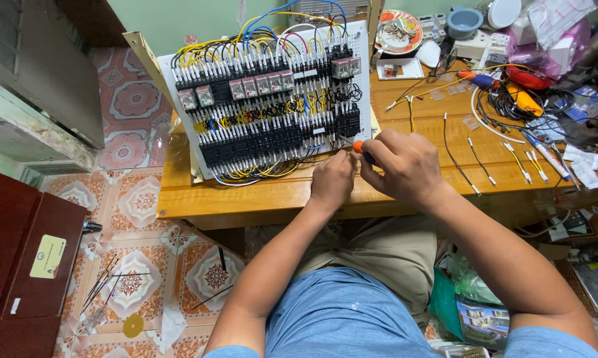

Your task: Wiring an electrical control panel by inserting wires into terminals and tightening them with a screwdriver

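A white control panel (362, 79) with rows of black terminal blocks, relays and many coloured wires leans on a wooden table (259, 195). My right hand (405, 166) grips a screwdriver with an orange and black handle (358, 147), its tip pointing at the panel's lower right corner. My left hand (333, 178) is closed just beside it, pinching what looks like a wire end at the panel's bottom edge; the wire itself is hard to make out.
Loose cut wires (474, 156), a tangle of cables and tools (511, 99) and a plate (398, 32) lie on the table's right side. A dark red cabinet (20, 258) stands at the left on a patterned tile floor (140, 278). Bags sit by my right leg.
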